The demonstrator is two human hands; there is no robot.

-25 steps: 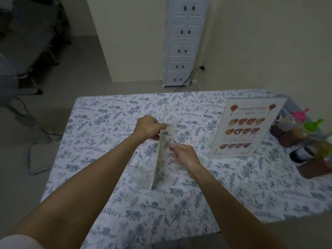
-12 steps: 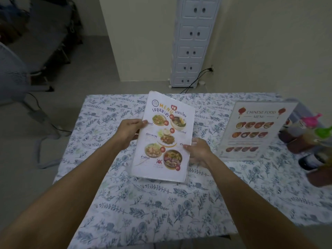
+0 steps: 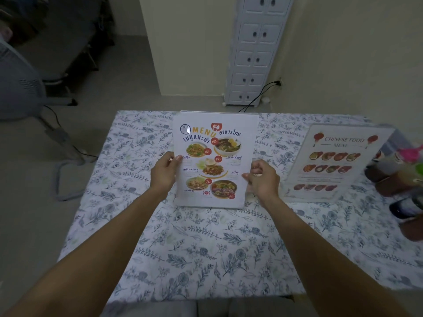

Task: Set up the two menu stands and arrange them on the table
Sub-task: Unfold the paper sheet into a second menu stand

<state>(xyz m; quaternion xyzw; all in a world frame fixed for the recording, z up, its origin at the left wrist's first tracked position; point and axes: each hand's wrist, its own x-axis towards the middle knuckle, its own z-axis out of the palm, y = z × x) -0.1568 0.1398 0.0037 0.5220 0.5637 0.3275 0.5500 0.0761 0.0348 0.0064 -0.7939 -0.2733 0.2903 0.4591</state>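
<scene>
A clear stand with a Thai food menu point(image 3: 215, 145) stands upright in the middle of the table, its printed face turned to me. My left hand point(image 3: 163, 173) grips its left edge and my right hand point(image 3: 262, 178) pinches its right edge, both at about mid-height. Its base rests on the flowered tablecloth point(image 3: 206, 248). A second clear stand with a Chinese food menu point(image 3: 336, 163) stands upright to the right, a little apart from my right hand, with nobody touching it.
Sauce bottles with pink and green caps point(image 3: 409, 179) crowd the table's right edge beside the Chinese menu. A white drawer tower point(image 3: 256, 51) and a wall socket with a black cable point(image 3: 263, 90) stand behind the table. A fan base point(image 3: 66, 179) sits on the floor at left.
The Thai menu stand went from edge-on to me, to tilted, to upright and facing me squarely. Both hands shifted to its two side edges.
</scene>
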